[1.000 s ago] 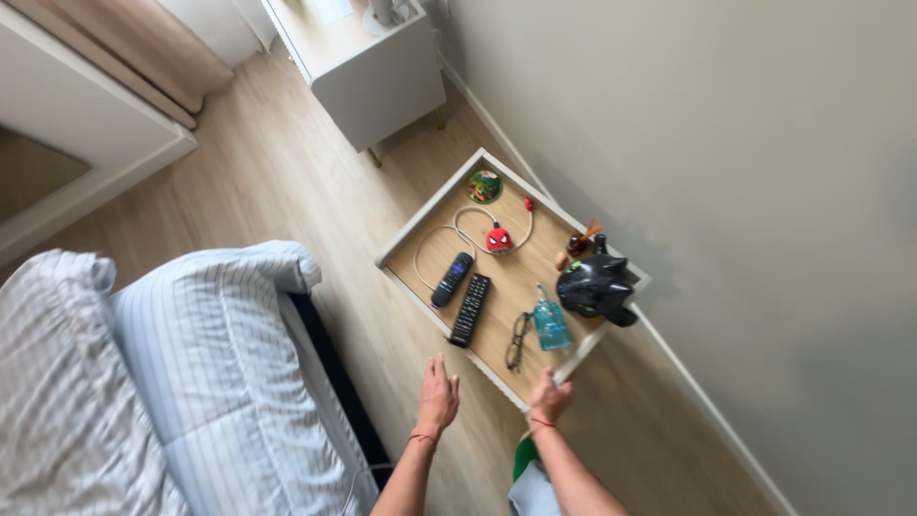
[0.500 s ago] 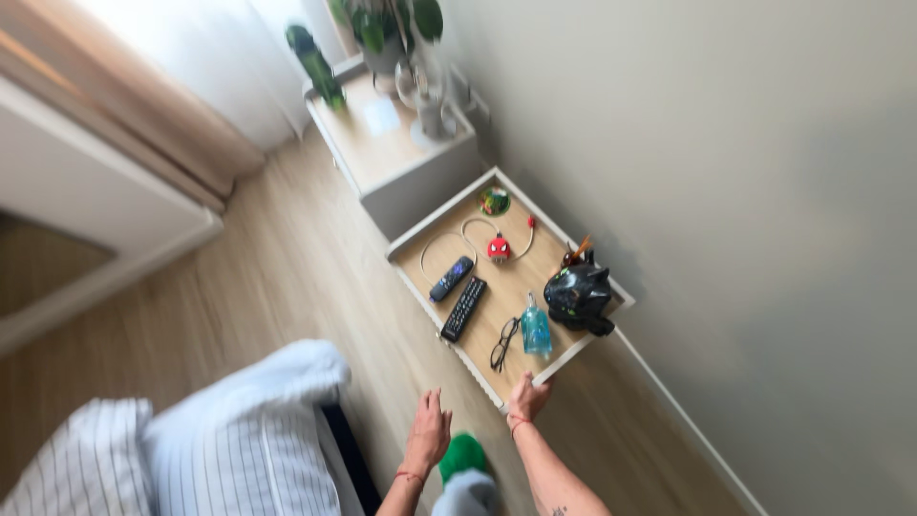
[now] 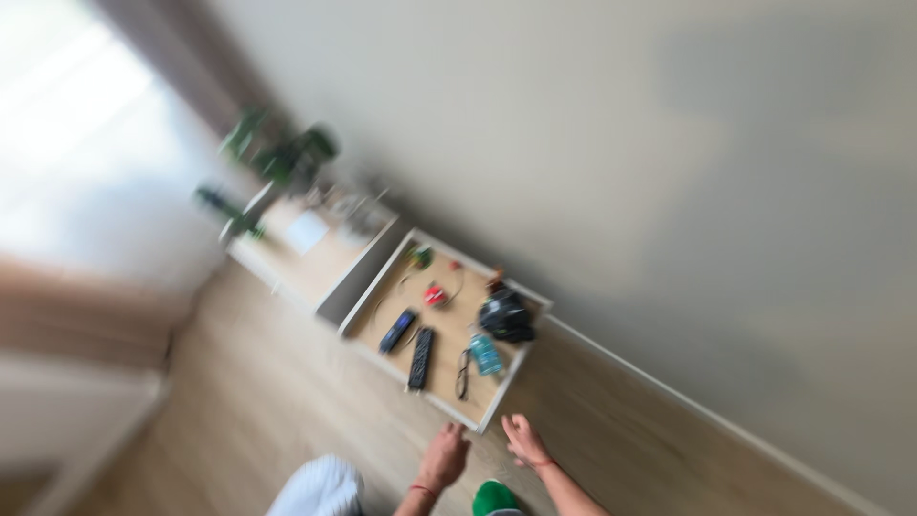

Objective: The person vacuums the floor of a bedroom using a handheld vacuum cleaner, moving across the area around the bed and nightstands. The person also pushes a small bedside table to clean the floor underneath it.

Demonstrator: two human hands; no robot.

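The picture is blurred by head motion. My left hand (image 3: 445, 458) and my right hand (image 3: 522, 441) hang low in the view with fingers apart, holding nothing, just short of the near corner of a low wooden tray table (image 3: 492, 413). On the table lie two dark remotes (image 3: 419, 357), a pair of glasses (image 3: 463, 373), a small blue bottle (image 3: 485, 354), a black figurine (image 3: 505, 316), a red round toy (image 3: 436, 294) with a cable, and a green dish (image 3: 420, 256).
A second low table (image 3: 304, 250) with potted plants (image 3: 279, 160) stands beyond the tray table, against a grey wall (image 3: 621, 143). A bright window with a curtain is at the left. The floor is light wood. A green slipper (image 3: 494, 499) shows at the bottom edge.
The view has swung up and turned, so the bed has left the picture. My right hand has come off the table's corner, and both hands now sit lower in the view.
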